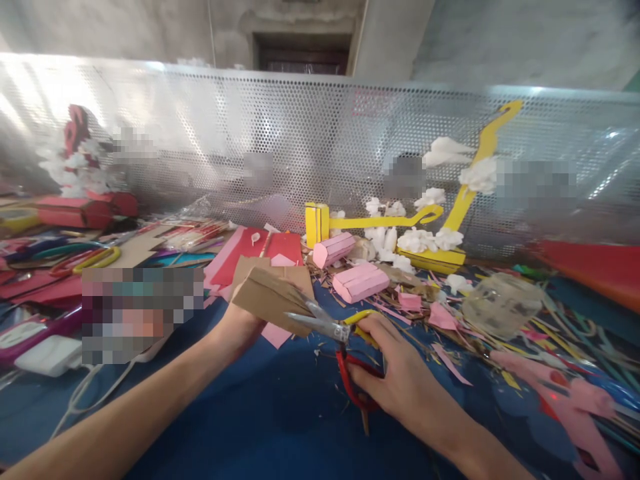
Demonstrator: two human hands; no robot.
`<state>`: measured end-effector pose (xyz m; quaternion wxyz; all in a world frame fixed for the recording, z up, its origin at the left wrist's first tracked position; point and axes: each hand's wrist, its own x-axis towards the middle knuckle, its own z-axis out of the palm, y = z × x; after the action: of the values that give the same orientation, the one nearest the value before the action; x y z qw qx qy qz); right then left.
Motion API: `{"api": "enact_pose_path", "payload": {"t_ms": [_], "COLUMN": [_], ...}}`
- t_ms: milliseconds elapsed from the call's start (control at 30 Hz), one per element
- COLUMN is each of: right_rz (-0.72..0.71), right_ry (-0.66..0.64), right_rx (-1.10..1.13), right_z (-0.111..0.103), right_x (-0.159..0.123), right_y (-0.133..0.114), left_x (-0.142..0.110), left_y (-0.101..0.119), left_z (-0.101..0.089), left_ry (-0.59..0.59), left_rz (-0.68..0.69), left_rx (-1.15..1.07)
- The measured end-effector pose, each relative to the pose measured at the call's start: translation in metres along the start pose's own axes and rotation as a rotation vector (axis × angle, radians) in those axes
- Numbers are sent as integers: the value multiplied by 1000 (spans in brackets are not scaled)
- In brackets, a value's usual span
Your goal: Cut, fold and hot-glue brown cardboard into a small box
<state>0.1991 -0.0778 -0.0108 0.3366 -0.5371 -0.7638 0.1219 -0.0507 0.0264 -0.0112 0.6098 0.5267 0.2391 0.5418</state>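
My left hand [249, 325] grips a folded piece of brown cardboard [270, 297] from below; most of its fingers are hidden behind the board. In my right hand [400, 363] are scissors [330, 327] with one yellow and one red handle loop. Their blades are parted and lie at the right edge of the cardboard. Another brown cardboard piece [303, 283] sits just behind the held one. Beyond that lie red card [285, 245] and pink paper.
Two pink paper boxes [361, 281] lie past the scissors. Yellow paper shapes [431, 259] with white tufts stand near a perforated metal panel [325, 147]. At right are a pink glue gun [565, 400] and a clear tape roll [503, 303]. Cables and a white plug [50, 355] lie left.
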Motion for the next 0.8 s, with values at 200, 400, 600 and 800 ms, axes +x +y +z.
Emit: {"api": "enact_pose_path", "payload": {"t_ms": [200,400,600,800], "right_rz": [-69,-116,-166,-210], "right_ry": [85,87,95,92], "right_rx": [-97,-156,-204,-195], "right_z": [0,-2,-2,2], "right_x": [-1,-1,-1,-1], "right_y": [10,6,2,1], "left_x": [-4,-5,-7,-8], "left_y": [10,11,7,9], "left_z": [5,5,-2,2], "left_ry": [-52,-126,-195,-242], "left_rz": [-17,14,31,30], "left_rx": [-34,40,177,219]}}
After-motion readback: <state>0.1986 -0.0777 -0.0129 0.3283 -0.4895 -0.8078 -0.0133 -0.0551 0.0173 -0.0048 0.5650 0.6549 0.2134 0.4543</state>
